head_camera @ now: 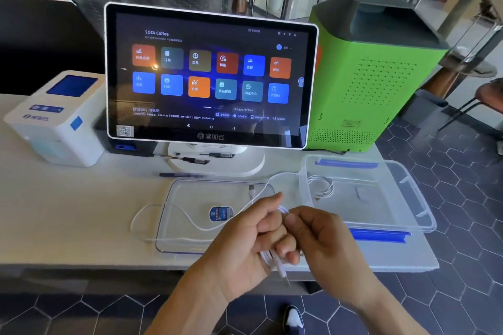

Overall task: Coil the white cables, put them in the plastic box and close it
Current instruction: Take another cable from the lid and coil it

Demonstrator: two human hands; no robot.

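Head view: loose white cable [190, 221] trails over the lid [174, 242], its near end part-wound between the left hand [253, 236] and right hand [318, 236], both gripping it. One coiled cable [322, 186] already lies in the open plastic box [408, 198]; finishing this coil, boxing and closing remain.

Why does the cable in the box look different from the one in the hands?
The cable in the box is wound into a small neat coil; the held cable is only partly coiled, its long tail looping over the lid and table. Nothing touches the boxed one, while the left hand and right hand grip the other. Both are thin and white.
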